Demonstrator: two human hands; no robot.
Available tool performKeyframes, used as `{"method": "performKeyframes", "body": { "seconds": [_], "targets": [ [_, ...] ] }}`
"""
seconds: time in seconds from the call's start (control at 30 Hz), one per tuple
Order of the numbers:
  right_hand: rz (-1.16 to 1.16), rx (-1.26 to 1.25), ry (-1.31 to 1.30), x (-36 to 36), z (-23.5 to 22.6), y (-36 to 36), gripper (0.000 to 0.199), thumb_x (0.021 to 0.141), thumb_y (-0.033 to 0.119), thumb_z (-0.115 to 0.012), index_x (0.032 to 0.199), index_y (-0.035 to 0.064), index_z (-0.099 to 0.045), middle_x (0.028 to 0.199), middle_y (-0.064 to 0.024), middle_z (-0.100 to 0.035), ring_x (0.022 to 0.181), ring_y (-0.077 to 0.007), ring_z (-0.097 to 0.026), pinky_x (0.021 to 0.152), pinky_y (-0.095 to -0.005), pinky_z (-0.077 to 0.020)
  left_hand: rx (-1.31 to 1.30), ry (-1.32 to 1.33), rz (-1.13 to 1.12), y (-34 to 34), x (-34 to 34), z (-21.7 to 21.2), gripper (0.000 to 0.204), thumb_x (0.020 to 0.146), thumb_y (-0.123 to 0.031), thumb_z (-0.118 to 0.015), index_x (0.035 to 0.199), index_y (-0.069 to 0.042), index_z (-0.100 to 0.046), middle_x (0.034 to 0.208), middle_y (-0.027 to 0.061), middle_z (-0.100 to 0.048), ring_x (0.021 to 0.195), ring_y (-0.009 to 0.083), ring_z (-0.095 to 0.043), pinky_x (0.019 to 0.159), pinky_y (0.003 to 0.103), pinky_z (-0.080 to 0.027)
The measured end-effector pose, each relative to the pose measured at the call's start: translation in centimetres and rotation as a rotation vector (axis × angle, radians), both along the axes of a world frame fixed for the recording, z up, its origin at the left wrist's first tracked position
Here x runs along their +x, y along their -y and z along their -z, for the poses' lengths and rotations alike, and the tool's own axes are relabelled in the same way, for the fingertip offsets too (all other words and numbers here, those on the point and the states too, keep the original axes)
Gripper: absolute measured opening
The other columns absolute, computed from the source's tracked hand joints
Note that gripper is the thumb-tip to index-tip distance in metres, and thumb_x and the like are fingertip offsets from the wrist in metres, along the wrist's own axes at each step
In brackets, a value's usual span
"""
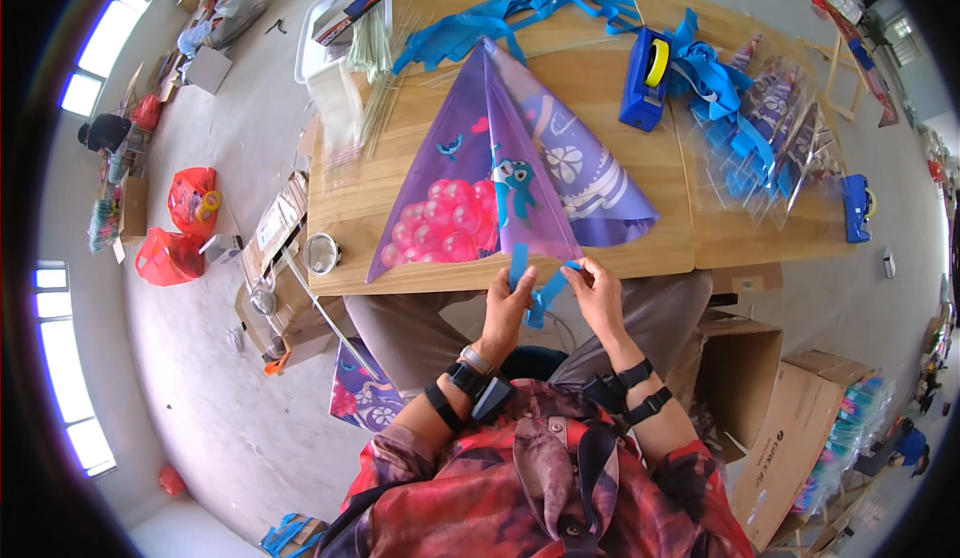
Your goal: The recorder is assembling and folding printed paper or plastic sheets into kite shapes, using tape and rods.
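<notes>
On the table lies a purple, triangular kite (450,188) of thin printed sheet, with pink balls and a blue cartoon figure on it. Its pale purple right panel (590,173) spreads out toward the right. A blue ribbon (537,313) runs between my hands at the kite's lower edge, sagging in the middle. My left hand (508,298) is closed on one part of the ribbon, thumb up against the kite's edge. With finger and thumb, my right hand (598,293) pinches the ribbon's other part, just off the kite's lower corner.
Blue ribbons (520,3) are heaped along the table's far side. A blue tape dispenser (645,78) stands right of the kite, near plastic-wrapped kites (775,138). A roll of clear tape (322,254) sits at the left edge. Open cardboard boxes (740,368) are at my right.
</notes>
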State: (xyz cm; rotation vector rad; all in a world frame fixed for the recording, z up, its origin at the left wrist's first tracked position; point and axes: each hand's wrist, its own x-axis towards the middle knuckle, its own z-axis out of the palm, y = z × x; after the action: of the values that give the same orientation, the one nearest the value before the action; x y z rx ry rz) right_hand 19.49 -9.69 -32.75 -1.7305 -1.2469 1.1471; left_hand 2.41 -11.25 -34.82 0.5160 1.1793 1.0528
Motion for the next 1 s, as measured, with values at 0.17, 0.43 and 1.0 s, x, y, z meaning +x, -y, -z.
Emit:
{"method": "performKeyframes", "body": {
  "seconds": [0.17,0.43,1.0],
  "targets": [
    [-0.013,0.011,-0.051,-0.1,0.6,-0.4,0.021,0.095,0.018,-0.075,0.096,-0.0018,-0.068,0.070,-0.0077,-0.066,0.063,-0.0125,-0.059,0.060,-0.0319,-0.0475,-0.067,-0.091,0.210,-0.8,0.1,-1.6,0.034,0.092,-0.032,-0.081,0.103,-0.003,-0.066,0.076,-0.0056,-0.057,0.063,0.0044,-0.048,0.055,0.024,-0.037],
    [0.050,0.116,0.018,0.4,1.0,-0.9,0.022,0.095,0.017,-0.074,0.109,-0.0002,-0.068,0.081,-0.0102,-0.068,0.067,-0.0156,-0.063,0.063,-0.0322,-0.0505,-0.178,-0.221,0.081,-1.4,1.0,0.3,0.029,0.092,-0.031,-0.080,0.089,-0.003,-0.072,0.067,-0.0045,-0.055,0.054,0.0050,-0.048,0.047,0.026,-0.035],
    [-0.311,0.469,0.612,2.3,1.4,0.3,0.046,0.084,0.001,-0.068,0.129,0.0125,-0.070,0.114,-0.0096,-0.062,0.106,-0.0308,-0.062,0.090,-0.0446,-0.0490,-0.171,-0.397,0.006,-1.9,2.2,1.1,0.024,0.091,-0.025,-0.080,0.092,-0.003,-0.072,0.066,-0.0019,-0.059,0.049,0.0064,-0.050,0.042,0.024,-0.037]
  ]
}}
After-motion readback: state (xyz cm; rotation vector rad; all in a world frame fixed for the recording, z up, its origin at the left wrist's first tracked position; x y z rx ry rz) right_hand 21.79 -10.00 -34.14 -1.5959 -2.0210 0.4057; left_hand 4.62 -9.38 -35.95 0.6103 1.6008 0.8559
